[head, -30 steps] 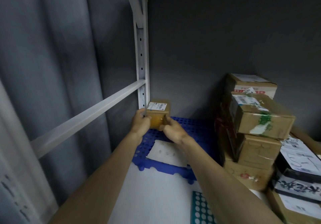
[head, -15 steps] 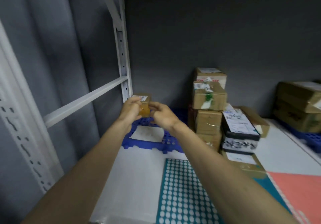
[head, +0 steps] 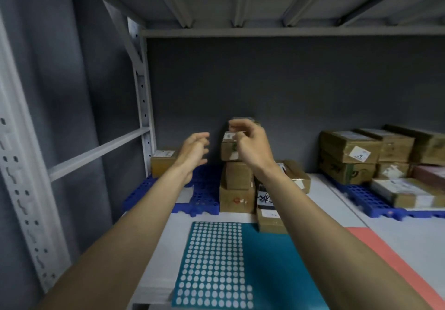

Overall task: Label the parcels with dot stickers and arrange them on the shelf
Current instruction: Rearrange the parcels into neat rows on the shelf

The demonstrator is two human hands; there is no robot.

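The small parcel (head: 164, 161) that both hands held a second ago now sits on the blue pallet (head: 204, 190) in the shelf's back left corner. The left hand (head: 192, 153) has let go and hangs in the air with loose fingers. The right hand (head: 250, 144) has risen in front of the stack of parcels (head: 237, 177), fingers curled.

dim cool light, motion blur, wide-angle edges
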